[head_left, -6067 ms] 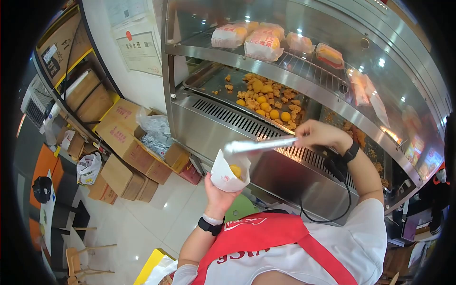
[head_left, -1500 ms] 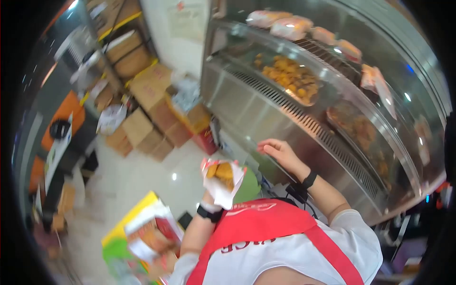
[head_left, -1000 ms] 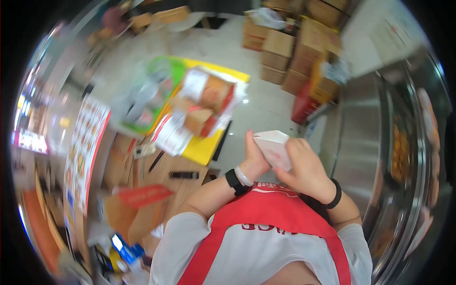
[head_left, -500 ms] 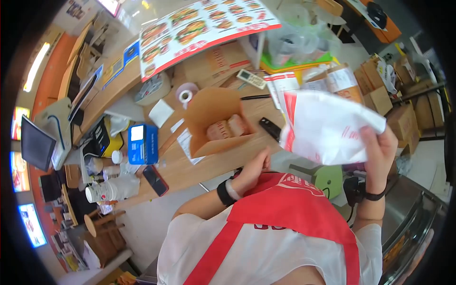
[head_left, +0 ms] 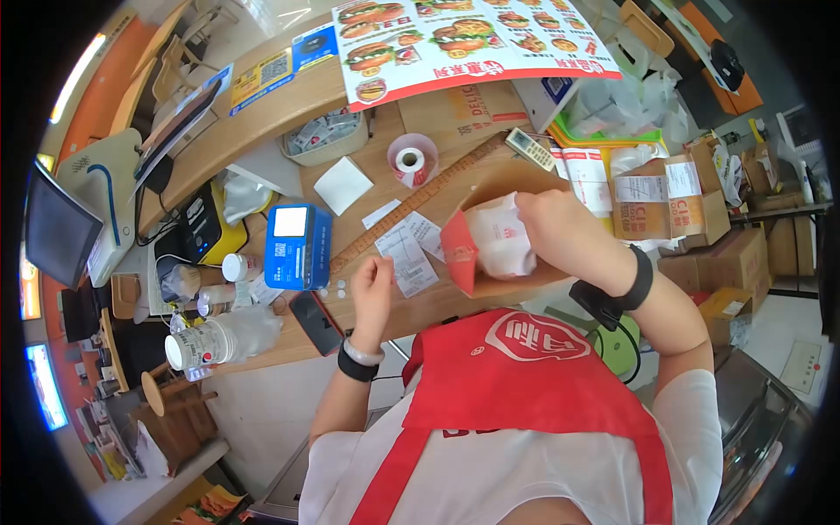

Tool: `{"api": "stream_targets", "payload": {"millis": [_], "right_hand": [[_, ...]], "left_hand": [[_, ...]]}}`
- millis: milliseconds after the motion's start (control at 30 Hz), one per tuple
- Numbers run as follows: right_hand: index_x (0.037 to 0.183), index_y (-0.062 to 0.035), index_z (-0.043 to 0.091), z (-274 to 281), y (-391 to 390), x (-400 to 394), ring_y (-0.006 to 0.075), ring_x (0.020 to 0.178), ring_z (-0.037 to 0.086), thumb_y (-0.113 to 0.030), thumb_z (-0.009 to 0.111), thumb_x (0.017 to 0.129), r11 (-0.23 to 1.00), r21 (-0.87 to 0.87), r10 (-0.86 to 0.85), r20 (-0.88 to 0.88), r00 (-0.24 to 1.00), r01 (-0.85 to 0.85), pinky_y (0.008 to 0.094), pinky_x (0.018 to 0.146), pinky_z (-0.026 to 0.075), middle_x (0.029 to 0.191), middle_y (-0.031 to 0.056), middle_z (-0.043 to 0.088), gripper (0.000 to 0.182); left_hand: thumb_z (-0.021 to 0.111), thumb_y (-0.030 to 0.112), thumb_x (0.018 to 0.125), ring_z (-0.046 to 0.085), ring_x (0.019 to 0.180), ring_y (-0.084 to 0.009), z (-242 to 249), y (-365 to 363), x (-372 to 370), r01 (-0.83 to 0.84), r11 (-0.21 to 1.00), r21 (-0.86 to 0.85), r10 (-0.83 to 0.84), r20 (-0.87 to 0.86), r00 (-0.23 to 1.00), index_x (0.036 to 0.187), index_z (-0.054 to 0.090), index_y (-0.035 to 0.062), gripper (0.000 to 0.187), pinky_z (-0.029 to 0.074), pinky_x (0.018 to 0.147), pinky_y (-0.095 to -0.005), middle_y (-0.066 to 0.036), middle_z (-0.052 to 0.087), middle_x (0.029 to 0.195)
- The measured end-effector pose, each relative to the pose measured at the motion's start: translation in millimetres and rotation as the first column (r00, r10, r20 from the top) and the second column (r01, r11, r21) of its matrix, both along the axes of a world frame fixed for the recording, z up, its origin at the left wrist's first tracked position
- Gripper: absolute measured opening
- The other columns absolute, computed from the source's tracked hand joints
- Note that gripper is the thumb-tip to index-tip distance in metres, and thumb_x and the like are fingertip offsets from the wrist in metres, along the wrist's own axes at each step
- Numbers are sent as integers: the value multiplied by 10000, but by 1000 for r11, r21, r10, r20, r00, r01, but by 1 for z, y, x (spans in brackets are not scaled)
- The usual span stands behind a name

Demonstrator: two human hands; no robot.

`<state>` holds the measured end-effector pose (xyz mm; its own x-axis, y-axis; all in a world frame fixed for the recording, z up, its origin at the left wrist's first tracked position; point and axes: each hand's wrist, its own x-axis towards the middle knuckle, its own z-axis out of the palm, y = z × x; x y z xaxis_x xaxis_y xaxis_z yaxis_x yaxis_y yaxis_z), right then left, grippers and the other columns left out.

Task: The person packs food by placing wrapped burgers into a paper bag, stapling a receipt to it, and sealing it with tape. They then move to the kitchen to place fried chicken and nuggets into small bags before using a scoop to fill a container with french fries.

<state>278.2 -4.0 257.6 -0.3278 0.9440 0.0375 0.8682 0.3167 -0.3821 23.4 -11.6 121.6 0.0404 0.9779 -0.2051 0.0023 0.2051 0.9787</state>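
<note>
We are gripping the white bag (head_left: 500, 245) with our right hand (head_left: 560, 229), lowering it into the paper bag (head_left: 516, 188); our left hand (head_left: 372, 284), loosely curled and empty, isn't steadying it, so it may be tipping.

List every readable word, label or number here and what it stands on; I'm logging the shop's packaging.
"DELIC": brown box under the menu board.
"CI": cardboard carton, twice.
Menu board captions, receipts, apron logo, white bag in the right hand: too small or blurred.
</note>
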Motion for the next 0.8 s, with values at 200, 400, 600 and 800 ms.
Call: {"api": "stream_targets", "payload": {"millis": [200, 400, 600, 800], "right_hand": [[820, -18, 556, 11, 1, 7, 318, 639, 574, -34, 485, 746, 974, 13, -216, -222, 951, 225, 376, 564, 459, 667, 155, 579, 104], [887, -13, 581, 17, -3, 42, 73, 548, 512, -34, 464, 810, 887, -119, -446, -470, 762, 446, 196, 506, 407, 633, 37, 568, 142], [876, -12, 586, 10, 5, 58, 54, 546, 493, -39, 463, 815, 880, -193, -472, -453, 756, 434, 186, 501, 400, 647, 22, 572, 140], [871, -6, 584, 10, 33, 50, 48, 553, 486, -47, 473, 811, 913, -234, -408, -501, 763, 334, 183, 499, 392, 658, 28, 576, 133]], "left_hand": [[579, 163, 744, 533, 629, -156, -48, 84, -18, 18, 992, 121, 38, -440, 897, 762, 555, -5, 170, 409, 590, -259, -106, 566, 670], [549, 88, 694, 562, 779, -320, -115, 175, -13, 7, 937, 350, 288, -780, 556, 861, 558, -25, 201, 454, 700, -367, -177, 574, 825], [514, 65, 706, 576, 741, -295, -125, 198, -14, 0, 996, 84, 81, -954, 290, 782, 558, -1, 110, 477, 675, -363, -162, 568, 817], [501, 80, 730, 586, 757, -296, -132, 192, -16, -28, 964, 264, 262, -930, 257, 767, 556, 12, 95, 479, 681, -364, -165, 576, 810]]}}
